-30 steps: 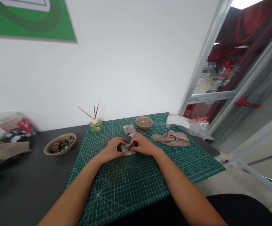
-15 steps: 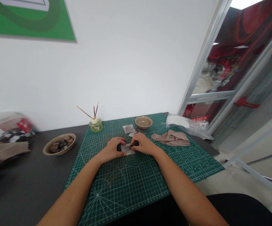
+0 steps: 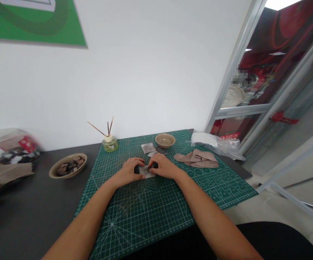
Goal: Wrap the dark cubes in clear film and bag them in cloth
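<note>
Both hands meet at a small grey, dark-stained square of cloth or paper (image 3: 147,172) on the green cutting mat (image 3: 156,213). My left hand (image 3: 129,172) curves around its left end, thumb at the near edge and fingers at the far side. At the right end, my right hand (image 3: 165,167) pinches with thumb and fingertips. Dark patches show inside the curl of each hand; whether they are objects or shadow I cannot make out. Just beyond the hands lie more stained squares (image 3: 147,147), partly overlapping, beside a small tan bowl (image 3: 165,140).
A crumpled brown cloth (image 3: 198,159) and a clear plastic bag (image 3: 218,144) lie to the right. A reed diffuser (image 3: 110,143) stands at the mat's back left. Left of the mat are a bowl (image 3: 53,173) of dark and brown pieces and a plastic container (image 3: 8,142).
My right thumb and fingertips have shifted slightly left along the stained square. My left hand has stayed in nearly the same place.
</note>
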Available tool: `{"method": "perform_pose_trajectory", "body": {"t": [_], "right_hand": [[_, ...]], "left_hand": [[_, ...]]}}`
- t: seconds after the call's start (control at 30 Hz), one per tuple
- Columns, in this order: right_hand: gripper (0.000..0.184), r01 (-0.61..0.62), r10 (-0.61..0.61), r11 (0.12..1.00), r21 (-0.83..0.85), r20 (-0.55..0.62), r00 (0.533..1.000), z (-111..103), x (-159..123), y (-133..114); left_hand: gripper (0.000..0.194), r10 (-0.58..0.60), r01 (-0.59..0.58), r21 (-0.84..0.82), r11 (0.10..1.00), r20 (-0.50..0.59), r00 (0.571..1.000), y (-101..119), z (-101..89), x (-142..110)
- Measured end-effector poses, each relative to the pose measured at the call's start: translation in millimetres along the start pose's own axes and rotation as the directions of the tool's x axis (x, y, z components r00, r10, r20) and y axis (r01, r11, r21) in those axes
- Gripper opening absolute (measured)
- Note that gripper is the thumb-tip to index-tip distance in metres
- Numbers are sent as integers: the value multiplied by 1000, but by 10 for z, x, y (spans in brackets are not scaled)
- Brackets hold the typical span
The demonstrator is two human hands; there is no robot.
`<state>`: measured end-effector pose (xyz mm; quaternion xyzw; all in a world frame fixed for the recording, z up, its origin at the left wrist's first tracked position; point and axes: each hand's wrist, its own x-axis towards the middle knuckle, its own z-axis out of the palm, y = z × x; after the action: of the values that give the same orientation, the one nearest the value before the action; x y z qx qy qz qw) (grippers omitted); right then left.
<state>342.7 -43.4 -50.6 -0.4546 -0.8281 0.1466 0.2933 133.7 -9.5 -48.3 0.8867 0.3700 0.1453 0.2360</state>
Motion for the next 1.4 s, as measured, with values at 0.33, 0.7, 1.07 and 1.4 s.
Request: {"method": "perform_pose_trajectory", "body": {"t": [0.33,0.7,1.07,1.4], "right_hand": [[10,34,-34,999,6,15,999,-14,16,-9],[10,9,-10,999,42,20,1000,-14,13,35],[12,17,-19,999,40,36,999,-21,29,-8],[16,86,-87,996,32,41,995,17,41,-29]], "left_hand": [[36,-21,21,10,1000,4,1000,22,-5,6],[36,-20,20,3,1000,8,1000,34,-12,-1],[37,-27,27,1,1000,12,1000,34,-5,9],[36,-20,20,7,1000,-1,1000,29,-5,7]]}}
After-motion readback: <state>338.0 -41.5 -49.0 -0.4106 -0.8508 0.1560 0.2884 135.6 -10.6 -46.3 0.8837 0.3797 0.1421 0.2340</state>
